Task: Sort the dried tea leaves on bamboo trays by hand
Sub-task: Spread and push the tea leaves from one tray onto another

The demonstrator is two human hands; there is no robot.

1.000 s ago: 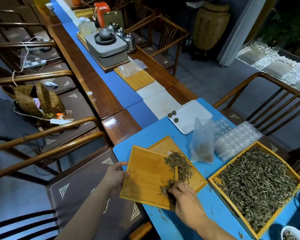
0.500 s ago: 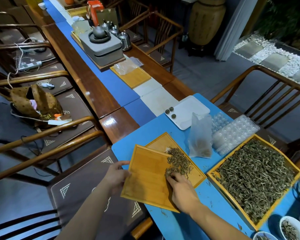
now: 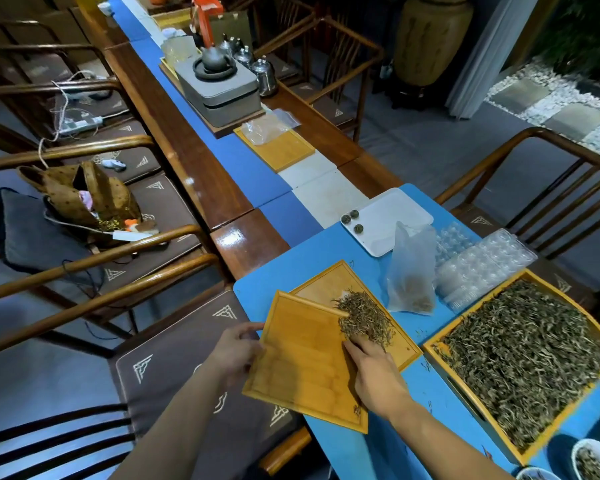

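Now we have most of the loose leaves swept off the near bamboo tray point(image 3: 302, 362): a second ago a dark clump lay at its right edge under our fingers, and it has since been pushed up and across into the pile of tea leaves point(image 3: 364, 318) on the second bamboo tray point(image 3: 329, 280) behind. Only a few stray bits remain at the near tray's front right corner. We judge this small batch as nearly cleared, so the near tray should soon be ready for a fresh handful.

Our left hand point(image 3: 234, 353) grips the left edge of the near tray, thumb on top and fingers curled under, holding it out over the bench point(image 3: 329, 245) edge, its far right corner overlapping the second tray. Our right hand point(image 3: 373, 370) lies flat and loosely open, holding nothing, fingertips touching the near edge of the pile where the two trays overlap. So the sorted pile sits just beyond the right hand and well apart from the left.

To the right, the large tray point(image 3: 433, 348) is full of unsorted leaves, near the right hand but not touching it. Small white bowls point(image 3: 589, 459) with some leaves sit at the near right corner.

Further off stand a plastic bag point(image 3: 411, 271), clear blister moulds point(image 3: 482, 261), and a white tray point(image 3: 392, 216) bearing three small tea balls.
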